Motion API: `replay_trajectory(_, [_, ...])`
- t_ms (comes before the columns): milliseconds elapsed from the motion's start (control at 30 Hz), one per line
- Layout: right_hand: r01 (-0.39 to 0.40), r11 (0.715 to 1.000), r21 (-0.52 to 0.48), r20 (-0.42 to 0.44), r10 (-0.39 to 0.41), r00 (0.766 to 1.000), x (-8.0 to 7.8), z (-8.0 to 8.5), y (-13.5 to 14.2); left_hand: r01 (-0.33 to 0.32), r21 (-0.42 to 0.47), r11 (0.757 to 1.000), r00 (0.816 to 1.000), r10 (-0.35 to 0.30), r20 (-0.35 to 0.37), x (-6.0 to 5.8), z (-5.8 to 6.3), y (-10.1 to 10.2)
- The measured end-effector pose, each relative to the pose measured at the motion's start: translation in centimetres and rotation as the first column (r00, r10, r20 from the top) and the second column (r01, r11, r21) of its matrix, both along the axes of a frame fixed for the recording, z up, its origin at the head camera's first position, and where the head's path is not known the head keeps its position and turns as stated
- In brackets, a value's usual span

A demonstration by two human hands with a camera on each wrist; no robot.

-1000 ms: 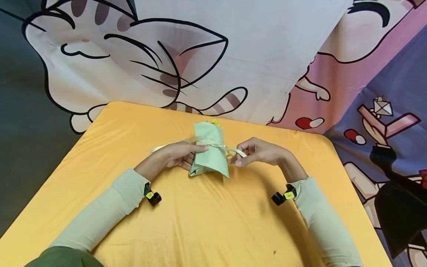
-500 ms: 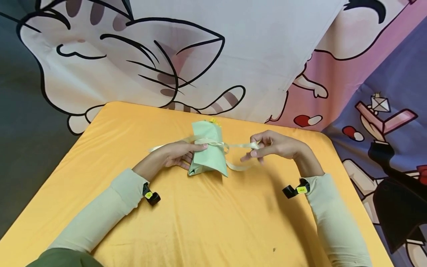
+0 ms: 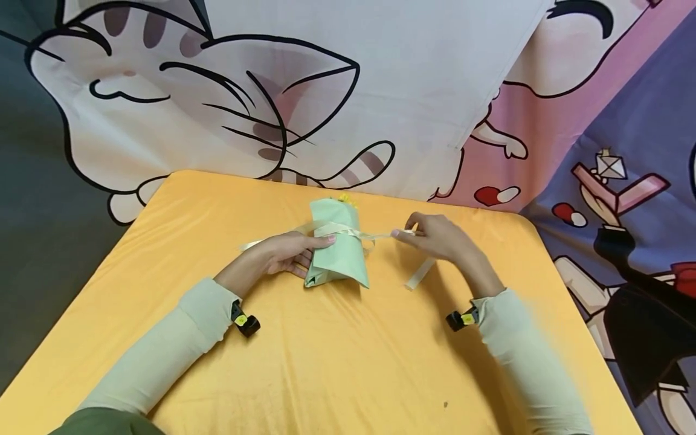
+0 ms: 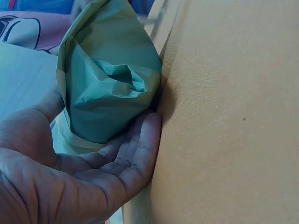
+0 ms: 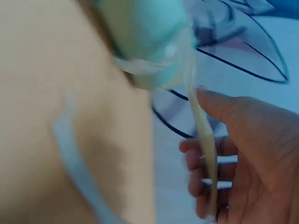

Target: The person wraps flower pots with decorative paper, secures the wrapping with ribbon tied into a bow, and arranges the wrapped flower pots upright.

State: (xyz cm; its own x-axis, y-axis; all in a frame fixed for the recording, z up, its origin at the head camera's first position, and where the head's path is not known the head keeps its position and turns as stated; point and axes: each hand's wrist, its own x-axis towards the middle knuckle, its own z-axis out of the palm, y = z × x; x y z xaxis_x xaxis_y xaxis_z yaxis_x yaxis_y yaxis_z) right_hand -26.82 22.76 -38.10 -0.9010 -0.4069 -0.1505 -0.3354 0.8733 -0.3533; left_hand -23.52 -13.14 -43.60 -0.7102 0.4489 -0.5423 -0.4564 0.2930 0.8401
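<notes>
A small bouquet in pale green wrapping paper point(image 3: 339, 260) lies on the yellow cloth, a few yellow petals point(image 3: 345, 198) showing at its far end. Cream ribbon point(image 3: 333, 228) circles its middle. My left hand point(image 3: 285, 251) holds the wrap from the left, thumb on top and fingers beneath; the left wrist view shows the folded paper bottom point(image 4: 112, 88). To the right, my right hand point(image 3: 440, 235) pinches one ribbon tail and draws it out sideways. That tail point(image 5: 204, 130) runs along the fingers in the blurred right wrist view. Another ribbon tail point(image 3: 420, 273) hangs below this hand.
The yellow-covered table point(image 3: 304, 356) spreads around the bouquet. Behind it hangs a white cloth with a cartoon cat point(image 3: 429, 78); a printed blue cloth point(image 3: 641, 121) is on the right. A further ribbon tail point(image 3: 250, 244) sticks out behind the left hand.
My right hand first moved right, pulling the ribbon, then came back slightly left with its wrist turned. The ribbon loop beside the wrap looks smaller. My left hand keeps its hold.
</notes>
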Motion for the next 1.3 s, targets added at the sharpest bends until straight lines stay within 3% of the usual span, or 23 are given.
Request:
replay_trajectory(67, [0.019,1.0,-0.017,-0.027,-0.02,0.999,0.5,-1.5,-1.2,0.003,-0.004,1.0,1.0,-0.003,0.0,0.0,0.0,0.0])
replay_trajectory(133, [0.053,0.994,-0.095,-0.021,-0.055,0.998,1.1,-2.6,-2.8,0.009,-0.01,1.0,1.0,-0.009,-0.003,0.1,0.1,0.1])
replay_trajectory(300, [0.147,0.938,-0.314,0.084,-0.127,0.988,2.3,-3.6,-6.8,0.008,-0.01,1.0,1.0,-0.008,-0.003,0.1,0.2,0.1])
replay_trajectory(500, [0.208,0.915,-0.346,0.209,-0.141,0.968,2.4,-3.9,-8.9,0.031,0.016,0.999,0.999,-0.031,-0.034,0.1,-0.1,-0.1])
replay_trajectory(567, [0.217,0.914,-0.344,0.235,-0.14,0.962,2.3,-3.9,-8.9,0.043,-0.037,0.998,0.996,-0.046,-0.08,0.2,-0.2,-0.2])
replay_trajectory(633, [0.216,0.916,-0.338,0.254,-0.132,0.958,2.2,-4.0,-8.7,0.027,-0.147,0.989,0.984,-0.053,-0.172,0.2,-0.3,-0.3])
replay_trajectory(733, [0.209,0.919,-0.336,0.277,-0.115,0.954,1.9,-4.1,-8.4,-0.076,-0.368,0.927,0.928,-0.069,-0.366,0.4,-0.4,-0.4])
replay_trajectory(833, [0.189,0.925,-0.33,0.284,-0.093,0.954,1.7,-4.3,-8.2,-0.21,-0.473,0.856,0.837,-0.093,-0.539,0.3,-0.7,-0.3])
replay_trajectory(900, [0.166,0.935,-0.313,0.274,-0.078,0.959,1.6,-4.6,-8.1,-0.249,-0.469,0.847,0.783,-0.109,-0.612,0.2,-1.0,-0.4])
replay_trajectory(967, [0.146,0.946,-0.291,0.254,-0.071,0.965,1.5,-4.9,-8.0,-0.236,-0.431,0.871,0.757,-0.114,-0.643,0.0,-1.4,-0.5])
replay_trajectory(1033, [0.132,0.955,-0.265,0.233,-0.069,0.97,1.4,-5.2,-7.9,-0.192,-0.374,0.907,0.757,-0.106,-0.645,-0.2,-1.7,-0.6])
replay_trajectory(1133, [0.116,0.967,-0.229,0.201,-0.07,0.977,1.4,-5.6,-7.7,-0.128,-0.314,0.941,0.781,-0.1,-0.617,-0.2,-2.0,-0.8])
replay_trajectory(1200, [0.1,0.973,-0.21,0.172,-0.064,0.983,1.3,-5.8,-7.6,-0.112,-0.311,0.944,0.804,-0.098,-0.587,-0.2,-2.1,-0.9])
replay_trajectory(1300, [0.08,0.98,-0.184,0.135,-0.056,0.989,1.2,-5.9,-7.5,-0.116,-0.352,0.929,0.83,-0.104,-0.549,-0.1,-2.0,-0.8])
